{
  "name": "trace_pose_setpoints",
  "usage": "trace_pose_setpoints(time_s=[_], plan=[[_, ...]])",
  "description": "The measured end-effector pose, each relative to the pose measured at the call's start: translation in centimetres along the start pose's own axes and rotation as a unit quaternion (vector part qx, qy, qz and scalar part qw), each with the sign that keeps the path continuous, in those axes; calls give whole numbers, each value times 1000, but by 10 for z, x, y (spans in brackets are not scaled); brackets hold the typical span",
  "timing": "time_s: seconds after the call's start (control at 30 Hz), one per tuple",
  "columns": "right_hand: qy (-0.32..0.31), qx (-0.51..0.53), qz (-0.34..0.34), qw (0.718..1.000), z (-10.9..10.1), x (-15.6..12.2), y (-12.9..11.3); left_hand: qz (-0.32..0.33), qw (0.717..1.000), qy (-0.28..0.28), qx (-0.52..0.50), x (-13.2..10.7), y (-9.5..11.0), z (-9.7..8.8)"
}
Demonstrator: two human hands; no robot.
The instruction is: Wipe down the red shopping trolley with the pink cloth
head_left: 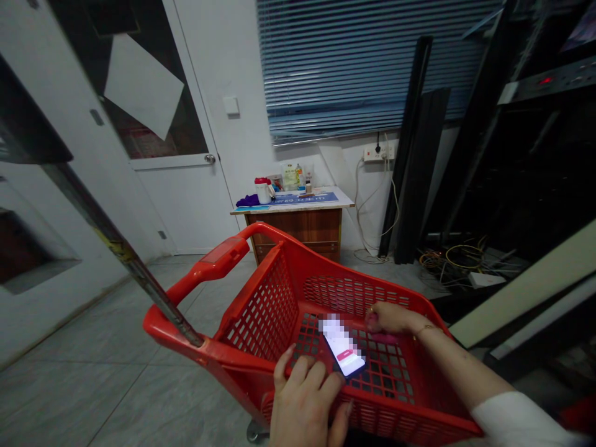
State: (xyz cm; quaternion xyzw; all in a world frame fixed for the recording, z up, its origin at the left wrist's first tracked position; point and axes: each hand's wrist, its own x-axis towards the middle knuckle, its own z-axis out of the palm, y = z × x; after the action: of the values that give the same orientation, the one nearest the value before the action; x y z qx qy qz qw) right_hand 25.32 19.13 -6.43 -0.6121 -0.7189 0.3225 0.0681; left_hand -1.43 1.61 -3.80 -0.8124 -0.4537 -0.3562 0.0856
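A red plastic shopping basket (pixel 261 310) on wheels stands in front of me, its handle swung out to the left. My left hand (pixel 305 403) curls over the near rim and holds a lit smartphone (pixel 343 346) above the basket's mesh floor. My right hand (pixel 388 318) reaches into the basket from the right, fingers closed on a small pink thing (pixel 384 337) that I cannot name. A thin bracelet sits on that wrist.
A small wooden table (pixel 298 225) with bottles, a jar and a purple cloth stands against the far wall under blue blinds. A white door (pixel 186 192) is at the left. Dark racks, black panels and tangled cables (pixel 459 257) fill the right side. Grey floor tiles lie around.
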Motion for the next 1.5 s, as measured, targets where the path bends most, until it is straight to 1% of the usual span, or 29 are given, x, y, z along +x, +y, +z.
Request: trace_pose_setpoints(time_s=[0.03,0.1,0.17,0.2,0.23,0.3,0.33,0.4,0.47,0.53,0.63,0.67,0.73,0.8,0.9,1.13,1.23,1.37,1.43,1.5], plan=[[18,21,-29,999,-13,-10,-5,-2,1000,-4,-5,1,0,-1],[62,61,-84,993,-36,-38,-13,-10,1000,-14,-14,2,1,-4],[128,85,-107,982,-45,-74,-19,-20,999,-20,-20,3,3,-5],[164,86,-102,977,-43,-94,-22,-25,999,-22,-21,2,4,-5],[201,83,-88,972,-37,-113,-23,-28,999,-23,-21,2,5,-5],[268,73,-57,959,-15,-144,-25,-33,999,-28,-18,2,8,-5],[291,70,-48,953,-2,-155,-26,-34,999,-29,-13,2,10,-5],[313,71,-41,946,23,-169,-26,-21,999,-37,1,3,13,-10],[318,83,-35,944,41,-175,-26,8,999,-46,23,7,12,-21],[325,95,-31,940,49,-177,-26,29,997,-42,62,10,6,-36],[319,104,-45,941,50,-181,-25,-9,987,-8,163,15,-10,-56],[315,106,-52,942,49,-182,-24,-28,983,-5,181,16,-15,-61],[314,110,-60,941,49,-183,-24,-38,981,-21,189,17,-21,-65],[320,115,-60,938,50,-184,-23,-46,981,-35,184,17,-22,-65],[333,122,-58,933,53,-185,-22,-53,982,-48,176,15,-17,-62],[354,118,-103,922,58,-189,-15,-57,981,-43,178,10,-11,-59],[363,118,-105,918,57,-187,-17,-62,982,-52,173,10,-12,-58],[362,95,-83,923,53,-179,-29,-61,983,-53,165,14,-13,-59],[357,78,-84,927,52,-174,-42,-62,984,-55,160,18,-12,-57],[358,59,-94,927,54,-166,-60,-62,984,-55,156,22,-10,-53]])
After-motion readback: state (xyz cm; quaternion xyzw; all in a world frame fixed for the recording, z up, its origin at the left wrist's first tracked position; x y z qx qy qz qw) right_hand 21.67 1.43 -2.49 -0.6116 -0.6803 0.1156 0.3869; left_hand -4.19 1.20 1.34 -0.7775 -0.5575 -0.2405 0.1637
